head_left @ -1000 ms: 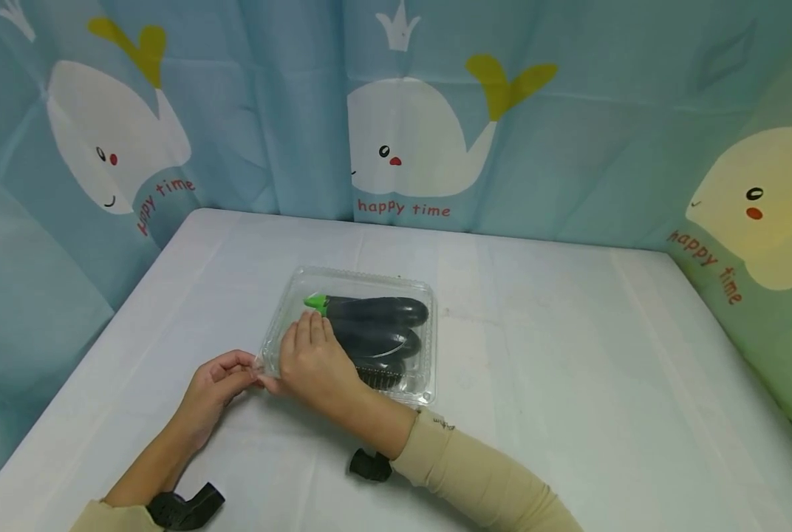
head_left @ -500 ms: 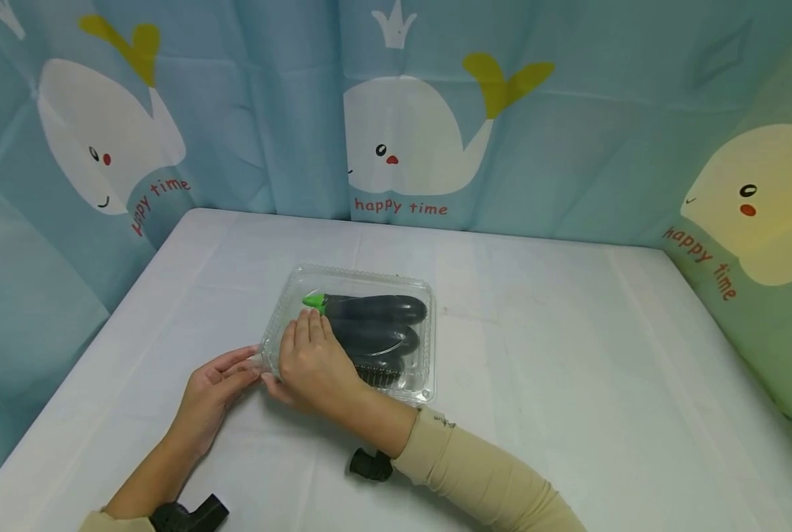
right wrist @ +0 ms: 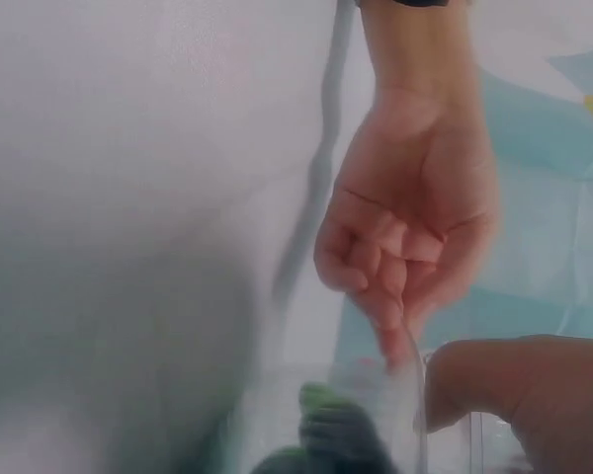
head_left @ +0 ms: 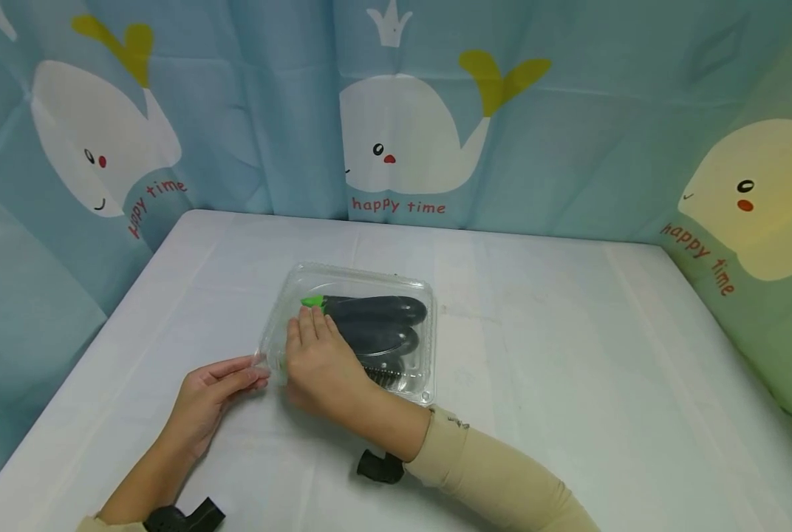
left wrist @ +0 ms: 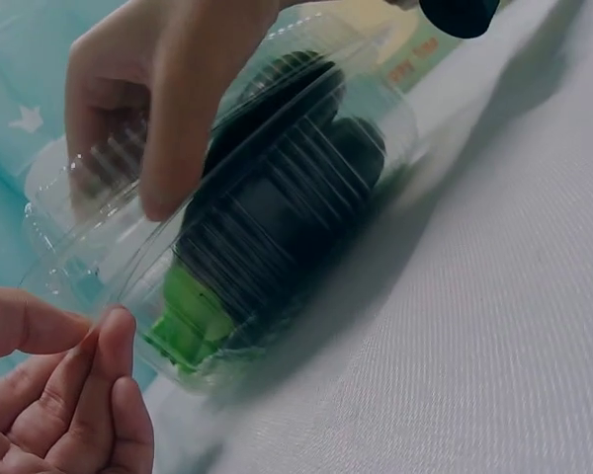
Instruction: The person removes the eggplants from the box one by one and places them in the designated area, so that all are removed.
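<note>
A clear plastic clamshell container (head_left: 363,275) lies on the white table with its lid down over several dark eggplants (head_left: 383,310) with green stem ends. My left hand (head_left: 206,395) pinches the container's near-left corner between thumb and forefinger, which the left wrist view shows close up. Laid over the left part of the lid, my right hand (head_left: 326,366) presses it from above with extended fingers. Its thumb (right wrist: 514,385) touches the lid's edge in the right wrist view. My right hand hides part of the eggplants and the container's near side in the head view.
The white-covered table (head_left: 555,355) stretches away to the right of the container. A blue curtain (head_left: 289,111) with whale prints hangs along the back and left. Black wrist-worn devices (head_left: 379,467) sit near both sleeves.
My right hand has shifted slightly right on the lid, and its thumb has drawn back from the near-left corner. My left fingers stay at that corner. The container has hardly moved.
</note>
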Demonstrator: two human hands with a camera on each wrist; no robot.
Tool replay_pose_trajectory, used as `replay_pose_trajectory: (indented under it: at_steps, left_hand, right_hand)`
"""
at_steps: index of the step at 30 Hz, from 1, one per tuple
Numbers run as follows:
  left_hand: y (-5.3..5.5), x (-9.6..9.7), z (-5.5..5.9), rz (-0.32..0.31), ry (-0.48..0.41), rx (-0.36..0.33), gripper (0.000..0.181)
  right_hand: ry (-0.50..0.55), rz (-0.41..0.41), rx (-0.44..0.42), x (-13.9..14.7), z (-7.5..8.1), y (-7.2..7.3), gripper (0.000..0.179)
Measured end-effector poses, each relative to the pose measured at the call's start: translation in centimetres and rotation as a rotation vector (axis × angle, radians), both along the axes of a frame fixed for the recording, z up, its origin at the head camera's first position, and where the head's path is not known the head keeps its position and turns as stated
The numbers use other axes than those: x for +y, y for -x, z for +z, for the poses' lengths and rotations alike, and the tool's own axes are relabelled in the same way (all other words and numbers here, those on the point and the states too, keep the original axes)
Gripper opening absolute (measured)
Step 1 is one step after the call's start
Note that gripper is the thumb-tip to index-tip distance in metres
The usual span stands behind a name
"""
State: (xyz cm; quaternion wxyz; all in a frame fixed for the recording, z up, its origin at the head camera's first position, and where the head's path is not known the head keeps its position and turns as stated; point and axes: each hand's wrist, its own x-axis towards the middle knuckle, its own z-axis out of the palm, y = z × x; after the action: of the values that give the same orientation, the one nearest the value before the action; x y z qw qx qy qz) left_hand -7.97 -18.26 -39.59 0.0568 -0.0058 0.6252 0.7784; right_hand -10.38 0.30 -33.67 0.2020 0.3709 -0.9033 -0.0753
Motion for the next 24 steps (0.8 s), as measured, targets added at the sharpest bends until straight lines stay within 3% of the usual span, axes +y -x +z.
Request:
replay_pose_trajectory:
  at_steps: [6,12,19,24]
  left_hand:
    - [0.0,0.0,0.1,-0.002,-0.017,-0.046,0.013]
    - [-0.1,-0.3,0.0,-0.017,-0.008,-0.079,0.013]
    - [-0.2,-0.7,0.0,-0.052,-0.037,-0.039,0.013]
    - [-0.1,-0.5,-0.2,-0.062,-0.041,-0.047,0.012]
  right_hand:
    - [0.021,0.012,-0.048,1.1,0.3,-0.3,0.055]
    - [0.027,-0.008,-0.162,3.7,0.8,-1.1,0.060]
    - [0.046,0.056,-0.130,5.6,0.9,-1.6,0.059]
    - [0.061,0.064,-0.146,6.9,0.8,-1.9,0.056]
